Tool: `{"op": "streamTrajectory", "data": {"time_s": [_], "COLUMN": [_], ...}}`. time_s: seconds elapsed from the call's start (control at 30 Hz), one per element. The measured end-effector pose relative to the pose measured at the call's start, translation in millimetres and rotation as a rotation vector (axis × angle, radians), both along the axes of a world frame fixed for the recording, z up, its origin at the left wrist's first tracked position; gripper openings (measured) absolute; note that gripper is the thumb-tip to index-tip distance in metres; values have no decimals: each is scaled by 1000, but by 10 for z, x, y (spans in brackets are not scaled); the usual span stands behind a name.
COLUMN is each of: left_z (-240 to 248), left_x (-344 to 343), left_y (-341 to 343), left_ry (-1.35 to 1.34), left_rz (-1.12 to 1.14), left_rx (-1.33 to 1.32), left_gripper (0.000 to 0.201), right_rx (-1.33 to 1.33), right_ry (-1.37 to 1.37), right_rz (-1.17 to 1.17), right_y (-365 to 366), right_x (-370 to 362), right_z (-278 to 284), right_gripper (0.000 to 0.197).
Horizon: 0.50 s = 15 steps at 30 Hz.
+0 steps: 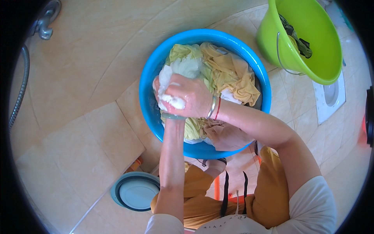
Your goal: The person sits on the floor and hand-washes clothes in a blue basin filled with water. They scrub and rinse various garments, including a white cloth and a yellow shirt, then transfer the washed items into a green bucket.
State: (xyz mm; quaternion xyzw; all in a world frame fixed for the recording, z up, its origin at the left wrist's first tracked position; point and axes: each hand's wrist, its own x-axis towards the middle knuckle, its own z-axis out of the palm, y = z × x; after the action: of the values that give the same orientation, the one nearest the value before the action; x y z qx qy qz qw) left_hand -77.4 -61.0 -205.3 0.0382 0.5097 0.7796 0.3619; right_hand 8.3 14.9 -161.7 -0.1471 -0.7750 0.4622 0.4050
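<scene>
In the blue basin, my two hands are pressed together over a heap of wet laundry. My right hand, with a silver bangle and a red string at its wrist, lies on top, fingers curled and flecked with white suds. Mostly hidden beneath it is my left hand, below which a greenish bangle circles the wrist. Between them a white sudsy cloth sticks out. Around the hands lie a tan garment, a pale yellow-green cloth and a pinkish-brown cloth. Thick foam sits beyond my knuckles.
A lime-green bucket with dark cloth inside stands at the far right, beside a white floor fixture. A grey-blue round basin is near my left forearm. A metal tap and hose are at the left wall.
</scene>
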Motion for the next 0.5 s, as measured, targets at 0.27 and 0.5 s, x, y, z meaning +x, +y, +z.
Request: {"op": "streamTrajectory", "data": {"time_s": [0.27,0.5], "left_z": [243,208], "left_x": [337,369], "left_y": [221,88], "left_ry": [88,416], "left_rz": [-119,-680], "left_rx": [-423,-492], "left_gripper": [54,75], "right_rx": [-145,646], "right_ry": [-606,-652], "right_rz": [-289,-388], "right_y": [689,940], "right_x": [367,577], "right_z": [-453,-210], "right_gripper": [26,24]}}
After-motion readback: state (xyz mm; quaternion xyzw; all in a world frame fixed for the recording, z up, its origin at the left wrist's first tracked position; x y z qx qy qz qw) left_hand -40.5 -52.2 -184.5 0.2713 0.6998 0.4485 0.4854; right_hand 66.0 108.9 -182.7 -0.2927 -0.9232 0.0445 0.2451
